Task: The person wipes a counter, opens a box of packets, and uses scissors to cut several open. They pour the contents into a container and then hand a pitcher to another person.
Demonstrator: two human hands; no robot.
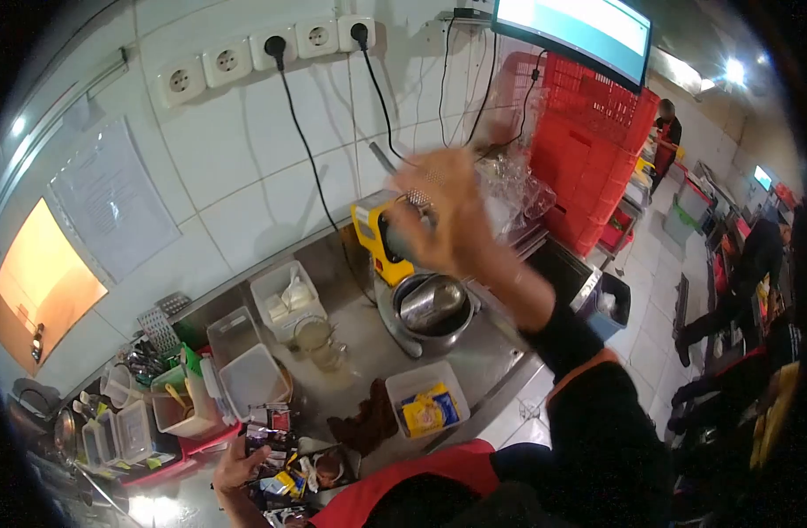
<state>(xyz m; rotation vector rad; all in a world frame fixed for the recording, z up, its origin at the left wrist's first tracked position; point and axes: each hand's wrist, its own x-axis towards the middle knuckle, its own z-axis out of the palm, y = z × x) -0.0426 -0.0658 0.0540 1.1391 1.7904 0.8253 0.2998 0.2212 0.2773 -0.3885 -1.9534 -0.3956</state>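
My right hand (443,207) is raised over a yellow kitchen machine (368,233) with a perforated metal part (418,197). Motion blurs its fingers, and a grey bar (382,158) sticks out beyond them. Below the machine sits a round metal bowl (463,339) with a steel cup (432,303) tilted inside. Low on the left, my left hand (234,471) is closed at the edge of a pile of shiny packets (280,443); I cannot tell what its fingers hold. A crumpled brown cloth (366,418) lies to its right, beside a white tub (412,380) with yellow-and-blue packets (430,410).
Plastic containers (256,383) and a glass jug (315,339) stand on the steel counter. Black cords (311,158) hang from wall sockets (227,60). Stacked red crates (588,150) and a screen (584,35) are at the right; a person (666,145) stands farther back.
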